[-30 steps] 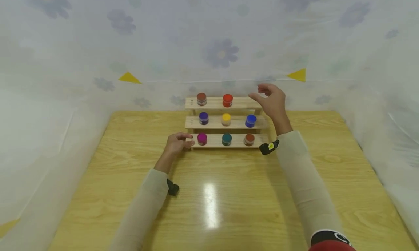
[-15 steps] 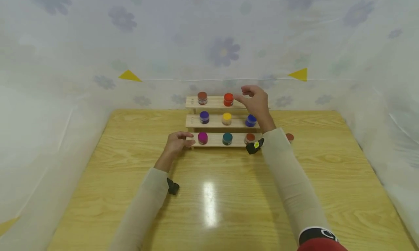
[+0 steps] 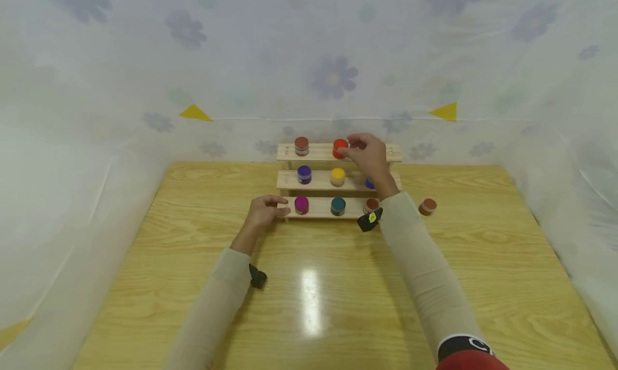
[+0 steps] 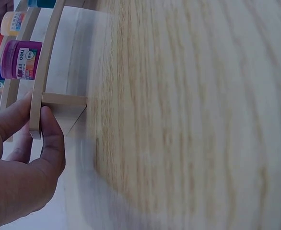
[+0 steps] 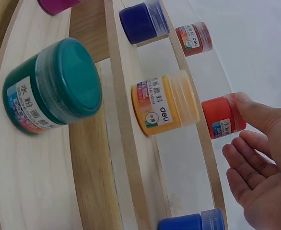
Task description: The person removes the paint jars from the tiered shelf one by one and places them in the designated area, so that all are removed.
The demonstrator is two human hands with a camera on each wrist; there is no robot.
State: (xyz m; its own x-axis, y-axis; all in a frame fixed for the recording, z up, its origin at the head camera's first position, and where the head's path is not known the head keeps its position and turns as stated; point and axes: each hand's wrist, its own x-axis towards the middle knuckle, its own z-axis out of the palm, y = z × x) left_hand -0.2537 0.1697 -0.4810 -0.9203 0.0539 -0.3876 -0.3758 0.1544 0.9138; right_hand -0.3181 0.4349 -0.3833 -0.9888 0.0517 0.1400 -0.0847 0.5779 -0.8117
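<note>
Left hand [image 3: 263,212] is pinching the wooden rack [image 3: 318,152] at its 8 o'clock corner, thumb and fingers closing on the lowest shelf. Right hand [image 3: 369,155] is hovering at 3 o'clock of the red jar [image 3: 339,148], thumb meeting its lid, the other fingers loosely curving and partly open; whether they are touching the jar, I cannot tell. That jar is standing upright mid-way along the highest shelf, its axis running vertically and its lid facing up, red showing inside.

All 3 shelves are running from 9 to 3 o'clock. At 9 o'clock of the red jar, 1 top brown jar [image 3: 301,146] is standing. At 6 o'clock, the yellow jar [image 3: 337,177] is showing yellow through its clear wall, with the purple jar [image 3: 304,175] sitting at 9 o'clock of it and the blue jar [image 5: 191,223] at 3. Below, the magenta jar [image 3: 301,205], teal jar [image 3: 338,206] and front brown jar [image 3: 371,205] are lining up.
</note>
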